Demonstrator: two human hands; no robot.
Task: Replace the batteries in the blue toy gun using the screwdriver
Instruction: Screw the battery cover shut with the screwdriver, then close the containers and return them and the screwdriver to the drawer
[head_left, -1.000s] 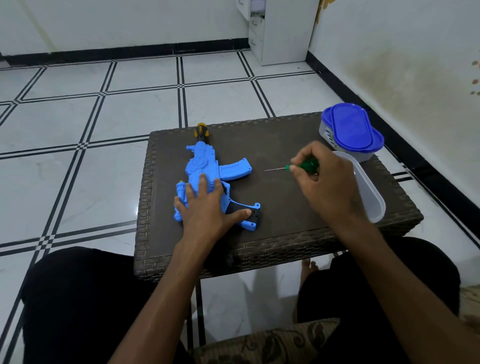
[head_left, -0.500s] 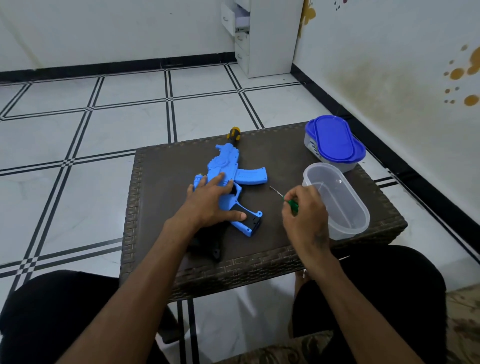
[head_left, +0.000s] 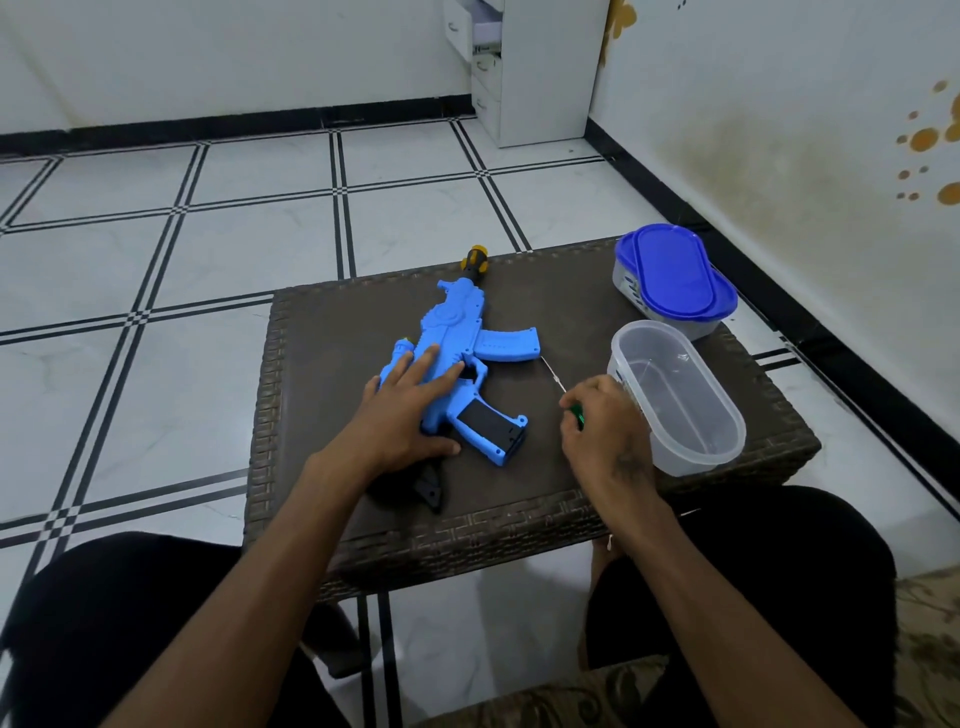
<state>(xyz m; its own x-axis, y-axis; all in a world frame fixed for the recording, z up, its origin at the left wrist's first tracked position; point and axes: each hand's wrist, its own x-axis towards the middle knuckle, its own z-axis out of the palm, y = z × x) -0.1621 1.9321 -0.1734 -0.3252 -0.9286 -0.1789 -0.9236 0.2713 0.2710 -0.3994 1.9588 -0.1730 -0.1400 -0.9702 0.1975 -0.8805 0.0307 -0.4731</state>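
Note:
The blue toy gun (head_left: 457, 338) lies flat on the dark woven table (head_left: 322, 364), its yellow-black muzzle toward the far edge and its black-panelled grip toward me. My left hand (head_left: 410, 410) rests flat on the gun's rear body with straight fingers, the thumb beside the grip. To the right of the gun, my right hand (head_left: 605, 421) grips the green-handled screwdriver (head_left: 575, 413) just above the table. Its thin metal shaft points up-left toward the magazine. No batteries are visible.
A clear open plastic tub (head_left: 680, 400) stands just right of my right hand. Behind it sits a closed tub with a blue lid (head_left: 672, 270). A black part (head_left: 428, 488) lies under my left wrist. The wall is close on the right.
My right hand brought the screwdriver down and toward me, from beside the magazine to low over the table near the clear tub. The left hand stayed on the gun. The camera tilted.

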